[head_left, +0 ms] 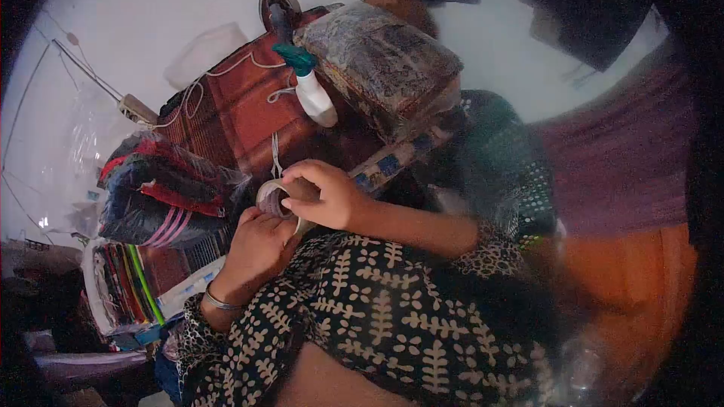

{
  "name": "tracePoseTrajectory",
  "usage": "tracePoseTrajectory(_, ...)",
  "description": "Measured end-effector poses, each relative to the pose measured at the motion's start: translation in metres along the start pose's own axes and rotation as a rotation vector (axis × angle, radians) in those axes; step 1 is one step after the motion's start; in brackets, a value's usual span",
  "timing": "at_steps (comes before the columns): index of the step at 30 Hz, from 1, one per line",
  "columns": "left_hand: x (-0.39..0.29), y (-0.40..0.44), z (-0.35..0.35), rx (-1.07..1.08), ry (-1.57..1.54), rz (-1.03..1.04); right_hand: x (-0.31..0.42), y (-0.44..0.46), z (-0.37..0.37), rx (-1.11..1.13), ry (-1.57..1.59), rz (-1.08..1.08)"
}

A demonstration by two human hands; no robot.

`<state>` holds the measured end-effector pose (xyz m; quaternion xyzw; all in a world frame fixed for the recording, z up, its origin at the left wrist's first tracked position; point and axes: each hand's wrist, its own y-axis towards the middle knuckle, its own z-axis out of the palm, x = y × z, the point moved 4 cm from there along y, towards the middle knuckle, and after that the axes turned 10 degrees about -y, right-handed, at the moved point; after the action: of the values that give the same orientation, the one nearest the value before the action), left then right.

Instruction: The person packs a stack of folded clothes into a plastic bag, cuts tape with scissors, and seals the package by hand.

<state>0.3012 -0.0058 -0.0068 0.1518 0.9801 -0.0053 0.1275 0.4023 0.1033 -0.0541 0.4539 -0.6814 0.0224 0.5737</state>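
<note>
Near my lap, both hands are at a pale ring-shaped roll [270,194] that looks like a roll of tape, with a brownish-purple inner side. My left hand [260,245], with a bangle at the wrist, is closed round its lower edge. My right hand [329,194] has thumb and fingers curled at the roll's upper right rim. Part of the roll is hidden behind the fingers. Just beyond it, a pair of scissors [276,154] with light handles lies on the red-brown checked cloth [253,113].
A white bottle with a green top [313,94] lies on the cloth. Behind are an iron [277,15] with its cord and a plastic-wrapped fabric bundle [385,56]. Folded clothes [170,188] in plastic sit at left, above a stack of fabrics [124,286].
</note>
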Motion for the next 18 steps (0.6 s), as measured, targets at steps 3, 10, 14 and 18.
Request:
tracePoseTrajectory(3, 0.001, -0.002, 0.004, -0.003, -0.013, -0.010, -0.003, -0.002, 0.003, -0.013, 0.044, -0.015)
tracePoseTrajectory(10, -0.001, -0.008, -0.002, -0.048, -0.025, 0.031, -0.002, 0.004, 0.003, 0.058, 0.065, -0.043)
tracePoseTrajectory(14, 0.003, -0.012, 0.002, -0.015, -0.124, -0.034, 0.003, 0.007, 0.002, 0.041, 0.120, -0.049)
tracePoseTrajectory(18, 0.004, -0.017, 0.002, -0.065, -0.105, -0.031, 0.003, 0.012, 0.002, 0.163, 0.109, -0.055)
